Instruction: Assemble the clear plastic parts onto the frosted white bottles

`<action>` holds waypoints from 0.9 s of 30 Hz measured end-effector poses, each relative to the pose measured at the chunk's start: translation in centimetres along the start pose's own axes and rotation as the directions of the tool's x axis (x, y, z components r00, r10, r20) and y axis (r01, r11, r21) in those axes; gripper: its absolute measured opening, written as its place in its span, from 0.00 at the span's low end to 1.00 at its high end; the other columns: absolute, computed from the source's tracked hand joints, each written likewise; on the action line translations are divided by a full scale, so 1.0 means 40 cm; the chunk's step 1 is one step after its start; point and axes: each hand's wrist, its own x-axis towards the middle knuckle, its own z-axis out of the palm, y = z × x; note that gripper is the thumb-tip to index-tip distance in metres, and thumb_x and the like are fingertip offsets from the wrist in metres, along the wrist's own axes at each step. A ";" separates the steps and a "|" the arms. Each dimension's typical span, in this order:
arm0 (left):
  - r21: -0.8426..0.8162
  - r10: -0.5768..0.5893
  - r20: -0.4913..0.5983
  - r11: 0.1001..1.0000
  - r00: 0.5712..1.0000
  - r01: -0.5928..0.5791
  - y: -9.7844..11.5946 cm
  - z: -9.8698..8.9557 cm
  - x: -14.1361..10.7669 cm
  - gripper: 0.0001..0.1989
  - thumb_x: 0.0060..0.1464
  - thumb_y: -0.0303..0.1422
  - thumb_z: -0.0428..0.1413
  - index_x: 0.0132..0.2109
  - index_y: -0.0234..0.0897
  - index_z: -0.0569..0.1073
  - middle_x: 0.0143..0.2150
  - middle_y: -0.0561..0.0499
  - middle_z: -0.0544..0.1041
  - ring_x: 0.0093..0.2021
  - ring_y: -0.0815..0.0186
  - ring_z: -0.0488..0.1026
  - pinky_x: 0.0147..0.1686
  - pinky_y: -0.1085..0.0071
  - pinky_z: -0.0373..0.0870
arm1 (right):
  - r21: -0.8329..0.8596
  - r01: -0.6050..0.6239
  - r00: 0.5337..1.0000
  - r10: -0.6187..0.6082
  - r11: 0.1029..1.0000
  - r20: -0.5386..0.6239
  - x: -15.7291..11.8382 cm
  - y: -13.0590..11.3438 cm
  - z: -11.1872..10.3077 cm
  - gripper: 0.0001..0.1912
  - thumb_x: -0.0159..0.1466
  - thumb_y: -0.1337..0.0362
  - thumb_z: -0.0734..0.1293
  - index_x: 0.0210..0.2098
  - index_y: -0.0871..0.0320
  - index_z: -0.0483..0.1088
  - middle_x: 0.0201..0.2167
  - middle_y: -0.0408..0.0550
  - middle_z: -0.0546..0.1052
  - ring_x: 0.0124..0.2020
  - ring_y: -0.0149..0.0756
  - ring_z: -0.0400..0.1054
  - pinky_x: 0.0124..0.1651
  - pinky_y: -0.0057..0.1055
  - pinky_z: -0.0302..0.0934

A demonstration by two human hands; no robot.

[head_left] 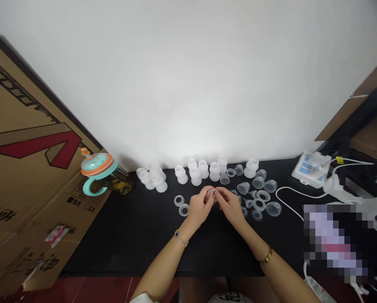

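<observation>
My left hand [200, 207] and my right hand [230, 205] meet at the middle of the black table [144, 252]. Between their fingertips both hold a small translucent ring-shaped piece [212, 193], partly hidden by my fingers. Close to my left hand lie two clear silicone rings [181, 205]. To the right of my right hand is a scattered group of clear cups and rings [258, 198]. Frosted white bottle-shaped parts [195, 174] stand in a loose row behind my hands.
A teal and orange lidded cup [96, 168] stands at the left table edge against a large cardboard box [27, 155]. A white electric unit [311, 169] with a white cable [289, 194] sits at the right. A white wall rises behind. A pixelated patch covers the lower right.
</observation>
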 end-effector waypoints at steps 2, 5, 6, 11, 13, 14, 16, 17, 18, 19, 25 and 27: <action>-0.007 0.000 -0.005 1.000 1.000 0.000 0.001 -0.001 0.001 0.14 0.68 0.39 0.49 0.50 0.40 0.75 0.30 0.53 0.79 0.28 0.68 0.75 0.32 0.74 0.69 | 0.004 0.005 1.000 -0.005 1.000 0.006 0.000 0.000 0.000 0.19 0.67 0.50 0.64 0.43 0.59 0.77 0.29 0.47 0.80 0.22 0.33 0.68 0.23 0.27 0.60; -0.014 -0.003 -0.012 1.000 1.000 0.003 0.002 -0.002 0.001 0.14 0.68 0.40 0.49 0.50 0.40 0.75 0.30 0.53 0.79 0.28 0.68 0.75 0.32 0.74 0.68 | -0.005 0.018 1.000 -0.018 1.000 0.007 0.000 0.003 0.001 0.19 0.67 0.51 0.64 0.43 0.59 0.77 0.30 0.47 0.80 0.22 0.33 0.69 0.23 0.27 0.60; -0.018 -0.003 -0.013 1.000 1.000 0.003 0.001 -0.002 0.002 0.14 0.68 0.40 0.49 0.50 0.40 0.75 0.30 0.53 0.79 0.28 0.68 0.75 0.32 0.74 0.68 | -0.010 0.022 1.000 -0.022 1.000 0.005 0.000 0.003 0.002 0.18 0.67 0.51 0.65 0.43 0.59 0.77 0.30 0.48 0.80 0.22 0.33 0.69 0.23 0.27 0.60; -0.031 -0.010 -0.010 0.999 1.000 0.010 -0.003 0.000 0.001 0.15 0.68 0.41 0.48 0.50 0.39 0.75 0.30 0.53 0.78 0.28 0.68 0.74 0.32 0.74 0.68 | -0.047 0.026 1.000 -0.026 0.999 -0.009 -0.003 0.002 0.004 0.18 0.67 0.51 0.65 0.42 0.59 0.77 0.29 0.48 0.81 0.24 0.34 0.70 0.23 0.27 0.61; -0.029 -0.013 -0.005 0.999 1.000 0.013 -0.004 0.000 0.000 0.15 0.67 0.41 0.49 0.49 0.39 0.75 0.30 0.53 0.78 0.27 0.68 0.74 0.31 0.75 0.68 | -0.066 0.026 0.999 -0.028 0.997 -0.019 -0.004 -0.001 0.004 0.17 0.67 0.51 0.65 0.41 0.58 0.77 0.29 0.48 0.81 0.24 0.35 0.71 0.24 0.27 0.62; -0.027 -0.011 -0.003 1.000 1.000 0.011 -0.004 0.000 0.001 0.15 0.67 0.41 0.49 0.49 0.39 0.75 0.30 0.54 0.78 0.27 0.69 0.73 0.31 0.75 0.67 | -0.072 0.028 0.999 -0.030 0.997 -0.023 -0.004 -0.002 0.004 0.17 0.67 0.51 0.65 0.41 0.58 0.77 0.29 0.48 0.81 0.24 0.35 0.71 0.25 0.27 0.62; -0.020 -0.006 -0.004 1.000 1.000 0.006 -0.003 -0.001 0.001 0.15 0.67 0.41 0.49 0.49 0.39 0.75 0.29 0.54 0.77 0.26 0.69 0.72 0.30 0.75 0.66 | -0.079 0.034 0.999 -0.037 0.996 -0.029 -0.004 -0.006 0.003 0.16 0.67 0.52 0.66 0.40 0.57 0.78 0.29 0.48 0.82 0.25 0.36 0.72 0.27 0.28 0.64; -0.017 -0.007 -0.006 1.000 1.000 0.006 -0.003 -0.002 0.001 0.15 0.67 0.41 0.49 0.49 0.39 0.75 0.29 0.54 0.77 0.26 0.69 0.72 0.30 0.75 0.66 | -0.084 0.037 0.999 -0.039 0.996 -0.030 -0.004 -0.007 0.003 0.16 0.67 0.52 0.66 0.40 0.57 0.78 0.29 0.48 0.82 0.25 0.36 0.73 0.28 0.29 0.64; -0.013 -0.009 -0.009 1.000 1.000 0.009 -0.003 -0.002 0.001 0.15 0.67 0.41 0.49 0.48 0.39 0.76 0.28 0.54 0.76 0.25 0.69 0.71 0.29 0.75 0.65 | -0.090 0.038 0.999 -0.041 0.995 -0.029 -0.004 -0.008 0.003 0.15 0.67 0.52 0.65 0.40 0.57 0.78 0.29 0.48 0.82 0.25 0.36 0.73 0.28 0.29 0.64; -0.010 -0.014 -0.011 1.000 1.000 0.014 -0.003 -0.002 0.001 0.15 0.67 0.42 0.49 0.48 0.39 0.76 0.28 0.54 0.76 0.25 0.70 0.70 0.29 0.75 0.65 | -0.098 0.039 0.999 -0.042 0.994 -0.029 -0.004 -0.009 0.003 0.16 0.67 0.52 0.65 0.40 0.57 0.78 0.29 0.48 0.82 0.25 0.37 0.73 0.28 0.29 0.64; -0.009 -0.013 -0.015 1.000 1.000 0.013 -0.002 -0.001 0.001 0.15 0.66 0.42 0.49 0.48 0.39 0.76 0.27 0.55 0.75 0.24 0.70 0.69 0.28 0.75 0.63 | -0.123 0.042 0.998 -0.047 0.992 -0.041 -0.005 -0.012 0.002 0.16 0.66 0.52 0.65 0.39 0.57 0.79 0.27 0.48 0.82 0.23 0.36 0.71 0.27 0.29 0.63; 0.005 -0.016 -0.017 1.000 1.000 0.016 0.000 -0.002 0.002 0.15 0.66 0.41 0.50 0.48 0.39 0.76 0.27 0.55 0.75 0.24 0.70 0.69 0.28 0.75 0.63 | -0.133 0.044 0.998 -0.051 0.990 -0.046 -0.005 -0.015 0.002 0.16 0.66 0.52 0.66 0.39 0.57 0.79 0.26 0.47 0.81 0.22 0.36 0.71 0.27 0.29 0.62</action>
